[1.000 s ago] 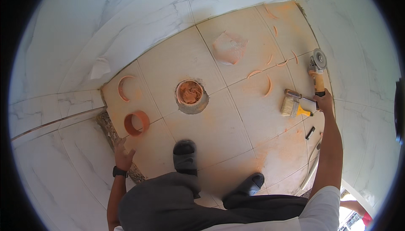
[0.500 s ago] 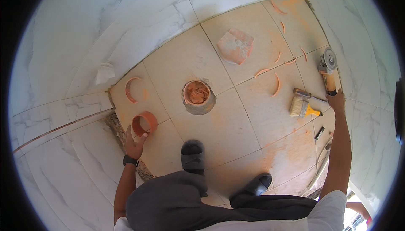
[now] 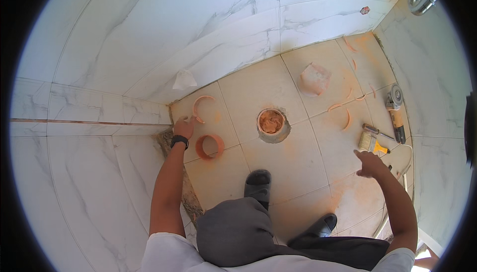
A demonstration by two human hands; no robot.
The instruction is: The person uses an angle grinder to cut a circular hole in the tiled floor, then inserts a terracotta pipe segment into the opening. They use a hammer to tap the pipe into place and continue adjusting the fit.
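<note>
My left hand (image 3: 183, 127) is at the left, its fingers partly bent and apart next to the end of a curved orange pipe offcut (image 3: 197, 107); whether they touch is hard to tell. Just nearer me stands a short orange pipe ring (image 3: 209, 147). My right hand (image 3: 370, 164) hovers over the floor at the right with nothing in it, forefinger stretched out. Beyond it lie a wide paintbrush (image 3: 368, 141) with a yellow handle and a screwdriver (image 3: 377, 132). An angle grinder (image 3: 396, 113) rests on the tiles by the right wall.
A pipe opening (image 3: 272, 121) stuffed with orange-brown material sits in the middle floor. Behind it is a dusty whitish-pink lump (image 3: 315, 79). Several thin orange slivers (image 3: 347, 120) lie at the right. A pale cable (image 3: 410, 158) runs along the right wall; my sandals (image 3: 258, 184) are near.
My right hand has let go of the angle grinder and drawn back toward me. My left hand has gone from the pipe ring to the curved offcut. The view has shifted.
</note>
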